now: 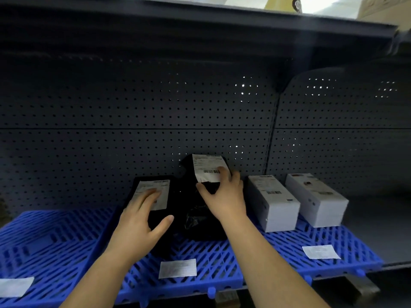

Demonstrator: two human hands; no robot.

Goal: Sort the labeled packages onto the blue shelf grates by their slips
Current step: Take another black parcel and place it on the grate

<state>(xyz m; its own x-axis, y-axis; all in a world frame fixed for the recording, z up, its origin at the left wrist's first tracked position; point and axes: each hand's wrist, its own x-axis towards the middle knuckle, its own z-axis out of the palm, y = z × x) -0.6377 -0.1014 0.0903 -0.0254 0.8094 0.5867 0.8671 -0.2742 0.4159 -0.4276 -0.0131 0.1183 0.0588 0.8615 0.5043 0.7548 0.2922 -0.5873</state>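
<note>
Hands on two black bagged packages at the back of the middle blue grate (200, 258): the left hand (138, 221) lies flat, fingers spread, on the left package (153, 196). The right hand (224, 196) pinches the upright package (202, 196) by its slip (208, 166). Two white boxes (272, 203) sit on the right grate's back edge.
</note>
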